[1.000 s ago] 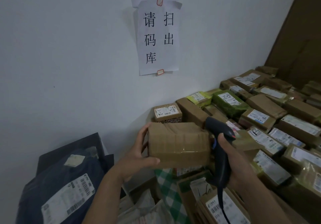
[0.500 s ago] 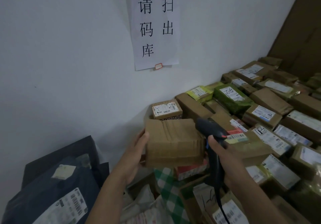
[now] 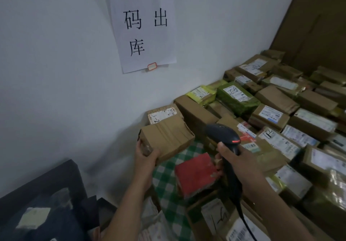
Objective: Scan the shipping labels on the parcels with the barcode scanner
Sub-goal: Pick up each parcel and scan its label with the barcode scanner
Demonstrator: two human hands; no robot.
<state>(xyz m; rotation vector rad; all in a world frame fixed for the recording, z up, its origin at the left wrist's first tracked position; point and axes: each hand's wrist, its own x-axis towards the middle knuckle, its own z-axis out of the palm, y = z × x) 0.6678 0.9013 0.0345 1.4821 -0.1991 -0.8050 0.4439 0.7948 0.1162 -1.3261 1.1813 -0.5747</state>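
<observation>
Head view: left hand (image 3: 145, 158) has its grip clamped on the near left corner of a brown cardboard parcel (image 3: 168, 137), thumb across the near face, fingers curled underneath. Parcel held off the pile, tilted, far end higher; the faces that show are plain card under clear tape. Right hand (image 3: 236, 164) has its grip closed round the handle of a black barcode scanner (image 3: 222, 134), thumb up behind the head, fingers wrapped in front. Scanner head sits just right of the held parcel, apart from it, nose angled up and left; a small red light (image 3: 235, 141) glows on its back. Black cable (image 3: 247, 224) drops from the handle past the forearm to the bottom edge. Below and between the two hands lies a red parcel (image 3: 194, 173), resting on green-checked cloth (image 3: 168, 181); the right fingers are close to its right edge, contact not clear. Behind the held parcel, against the wall, a small box with a handwritten label (image 3: 162, 114), partly hidden by it. To the right a dense pile of brown parcels (image 3: 277, 117) with white shipping labels, a green-wrapped parcel (image 3: 236, 96) among them. Dark blue mailer bag (image 3: 46, 203) lower left. Paper sign (image 3: 144, 25) with black Chinese characters stuck on the white wall above
</observation>
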